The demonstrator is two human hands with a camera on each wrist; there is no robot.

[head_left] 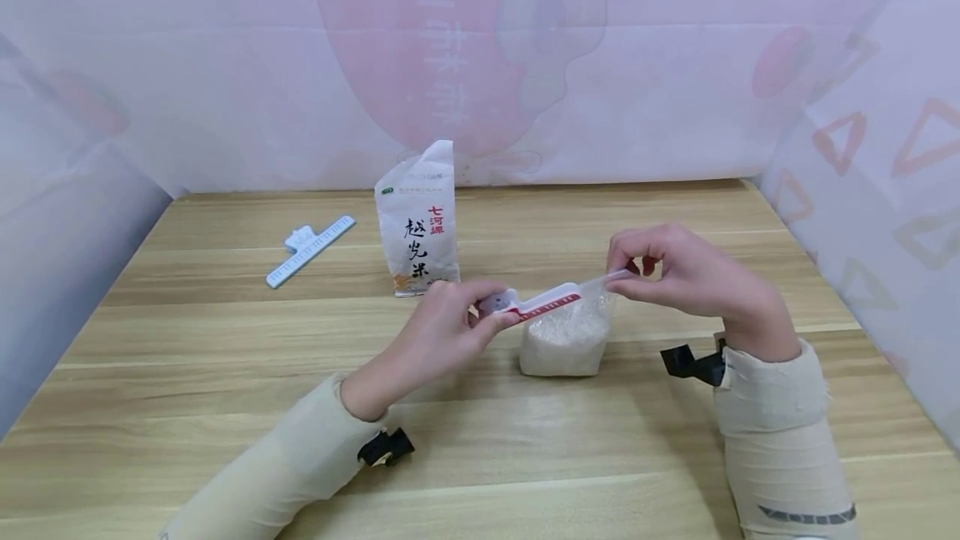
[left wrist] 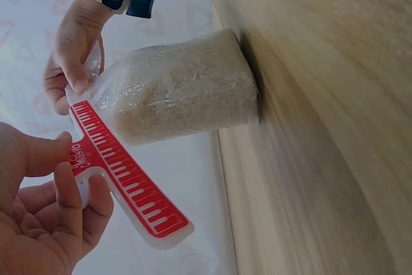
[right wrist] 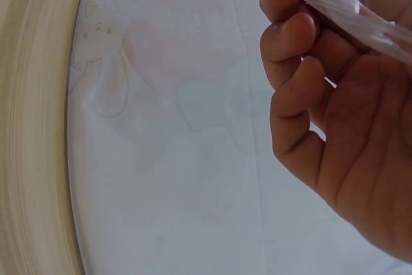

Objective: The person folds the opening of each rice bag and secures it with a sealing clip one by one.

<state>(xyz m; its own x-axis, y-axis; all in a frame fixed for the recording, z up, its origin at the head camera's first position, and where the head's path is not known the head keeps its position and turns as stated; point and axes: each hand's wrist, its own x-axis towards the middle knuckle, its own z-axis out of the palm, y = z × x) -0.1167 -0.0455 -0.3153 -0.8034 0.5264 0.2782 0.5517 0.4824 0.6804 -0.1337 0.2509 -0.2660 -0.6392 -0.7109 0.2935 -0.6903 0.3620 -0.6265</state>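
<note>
A clear plastic bag of white rice (head_left: 566, 348) stands upright on the table. My right hand (head_left: 686, 273) pinches the bag's top edge at its right end; in the right wrist view that hand (right wrist: 360, 107) has the clear film (right wrist: 351, 11) between thumb and forefinger. My left hand (head_left: 442, 327) holds a red and white clip (head_left: 551, 302) by its handle, with the long bar along the bag's top. In the left wrist view the clip's red face (left wrist: 125, 169) shows piano-key marks, and its upper end is beside the right fingertips. Whether the bar grips the film I cannot tell.
Behind the left hand stands a white paper packet (head_left: 420, 227) with printed characters. Farther left a light blue clip (head_left: 311, 250) lies on the wooden table (head_left: 225, 340). A printed white sheet (head_left: 247, 107) rises along the table's back edge, with more at both sides.
</note>
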